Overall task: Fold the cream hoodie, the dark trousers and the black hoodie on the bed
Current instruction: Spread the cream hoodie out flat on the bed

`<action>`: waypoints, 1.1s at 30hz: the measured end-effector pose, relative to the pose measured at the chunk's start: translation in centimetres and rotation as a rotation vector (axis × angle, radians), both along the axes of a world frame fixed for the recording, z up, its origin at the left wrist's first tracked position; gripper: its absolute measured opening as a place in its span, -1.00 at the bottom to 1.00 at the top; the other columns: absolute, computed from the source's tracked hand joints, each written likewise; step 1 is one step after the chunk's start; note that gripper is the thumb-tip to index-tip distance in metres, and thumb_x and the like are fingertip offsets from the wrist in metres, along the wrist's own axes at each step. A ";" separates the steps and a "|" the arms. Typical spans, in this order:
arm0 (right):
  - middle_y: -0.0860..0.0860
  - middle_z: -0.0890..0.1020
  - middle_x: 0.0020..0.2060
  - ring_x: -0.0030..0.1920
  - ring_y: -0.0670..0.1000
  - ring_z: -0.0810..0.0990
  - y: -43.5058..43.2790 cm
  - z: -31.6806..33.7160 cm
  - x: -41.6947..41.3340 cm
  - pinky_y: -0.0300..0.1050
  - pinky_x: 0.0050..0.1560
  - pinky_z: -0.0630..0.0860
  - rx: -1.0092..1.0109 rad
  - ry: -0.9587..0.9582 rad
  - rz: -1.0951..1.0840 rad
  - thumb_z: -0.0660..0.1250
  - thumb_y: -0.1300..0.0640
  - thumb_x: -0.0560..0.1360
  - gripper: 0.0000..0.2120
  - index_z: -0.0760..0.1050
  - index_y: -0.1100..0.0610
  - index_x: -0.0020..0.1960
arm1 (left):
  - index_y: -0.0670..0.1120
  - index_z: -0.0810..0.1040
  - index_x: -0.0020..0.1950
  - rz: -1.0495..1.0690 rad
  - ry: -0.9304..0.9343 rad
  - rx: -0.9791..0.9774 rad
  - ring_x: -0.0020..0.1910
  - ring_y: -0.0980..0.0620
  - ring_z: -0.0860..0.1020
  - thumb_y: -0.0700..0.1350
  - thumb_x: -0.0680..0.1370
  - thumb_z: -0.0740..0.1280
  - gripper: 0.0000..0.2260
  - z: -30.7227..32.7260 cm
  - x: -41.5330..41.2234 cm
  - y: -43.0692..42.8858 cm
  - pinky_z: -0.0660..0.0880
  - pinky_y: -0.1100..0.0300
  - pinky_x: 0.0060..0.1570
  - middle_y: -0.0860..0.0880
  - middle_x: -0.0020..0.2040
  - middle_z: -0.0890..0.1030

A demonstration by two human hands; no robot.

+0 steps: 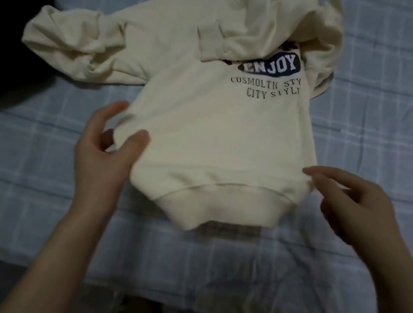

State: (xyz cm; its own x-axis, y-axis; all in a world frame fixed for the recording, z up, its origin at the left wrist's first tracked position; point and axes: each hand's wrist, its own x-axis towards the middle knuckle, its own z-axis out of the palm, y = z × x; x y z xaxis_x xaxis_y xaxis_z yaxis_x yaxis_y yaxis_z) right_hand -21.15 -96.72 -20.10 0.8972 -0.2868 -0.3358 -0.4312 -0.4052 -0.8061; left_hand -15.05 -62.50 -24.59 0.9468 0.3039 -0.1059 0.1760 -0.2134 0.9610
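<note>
The cream hoodie (211,135) lies front up on the bed (382,106), its printed chest showing "ENJOY" and "CITY STYLE". One sleeve is stretched out to the left, the other is folded across the chest, and the hood is bunched at the top. My left hand (106,153) holds the hoodie's lower left side, thumb on top of the fabric and fingers at its edge. My right hand (352,203) hovers with relaxed fingers at the lower right corner of the hem, fingertips just touching or nearly touching it. Dark clothing (3,29) lies at the left edge.
The bed is covered by a light blue checked sheet. The dark pile at the left takes up the upper left corner and left side. The sheet's front edge runs along the bottom, with a dark floor and my legs below it.
</note>
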 end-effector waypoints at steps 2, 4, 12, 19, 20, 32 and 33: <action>-0.02 0.59 -0.43 -0.47 -0.10 0.53 1.5 -0.3 -0.3 -0.23 -0.44 0.51 -0.034 0.050 0.048 0.30 -0.28 0.43 -0.72 0.64 -0.25 0.05 | 0.34 0.43 0.28 -0.077 0.113 0.138 -0.29 0.25 0.50 0.14 0.36 0.47 -0.49 -0.7 0.0 2.3 0.49 0.20 -0.19 0.19 -0.23 0.54; 0.06 0.60 -0.16 -0.14 0.03 0.61 3.6 -2.7 -0.7 0.02 -0.02 0.62 -0.123 0.128 0.085 0.29 -0.22 0.52 -0.67 0.48 -0.35 0.28 | 0.40 0.29 0.37 -0.187 0.307 0.137 -0.21 0.19 0.58 0.18 0.34 0.43 -0.37 -2.7 -0.4 2.8 0.55 0.10 -0.10 0.09 -0.14 0.58; 0.22 0.30 0.45 0.44 0.25 0.25 6.6 -8.9 -3.1 0.14 0.50 0.12 -0.263 0.099 -0.339 0.20 -0.32 0.42 -0.35 0.18 -0.34 0.50 | 0.43 0.23 0.41 -0.469 0.227 -0.050 0.35 0.45 0.32 0.09 0.34 0.50 -0.26 -6.7 -3.8 1.6 0.40 0.35 0.29 0.52 0.36 0.30; -0.12 0.54 0.30 0.25 -0.25 0.49 7.6 -6.5 -2.9 -0.23 0.34 0.42 -0.027 -0.106 -0.225 0.54 0.23 0.42 -0.40 0.45 -0.03 0.39 | -0.01 0.53 0.30 -0.531 0.184 -0.085 0.18 0.17 0.53 -0.32 0.35 0.56 -0.44 -4.2 -3.6 -0.2 0.41 0.39 0.20 0.09 0.20 0.59; -0.24 0.54 0.25 0.16 -0.37 0.49 7.3 -5.7 -3.1 -0.43 0.23 0.41 -0.080 -0.105 -0.195 0.56 0.21 0.39 -0.40 0.49 -0.06 0.36 | 0.02 0.57 0.25 -0.534 0.193 -0.084 0.11 0.23 0.56 -0.28 0.31 0.58 -0.45 -3.7 -3.3 1.0 0.44 0.39 0.15 0.15 0.14 0.62; 0.00 0.25 0.12 0.11 0.10 0.47 12.0 -8.8 -10.4 -0.07 0.23 0.42 -0.389 0.183 -0.057 0.35 -0.24 0.49 -0.36 0.21 -0.30 0.51 | -0.04 0.50 0.38 -0.562 0.197 0.287 0.15 0.23 0.43 -0.26 0.36 0.59 -0.38 -7.5 -5.9 9.4 0.25 0.62 0.08 0.00 0.20 0.48; -0.01 0.22 0.11 0.09 0.08 0.45 11.8 -9.0 -10.4 -0.08 0.24 0.41 -0.431 0.107 -0.106 0.27 -0.27 0.50 -0.40 0.21 -0.29 0.51 | -0.04 0.50 0.37 -0.551 0.163 0.286 0.13 0.28 0.42 -0.24 0.36 0.58 -0.39 -7.7 -5.9 9.4 0.24 0.64 0.09 0.01 0.20 0.48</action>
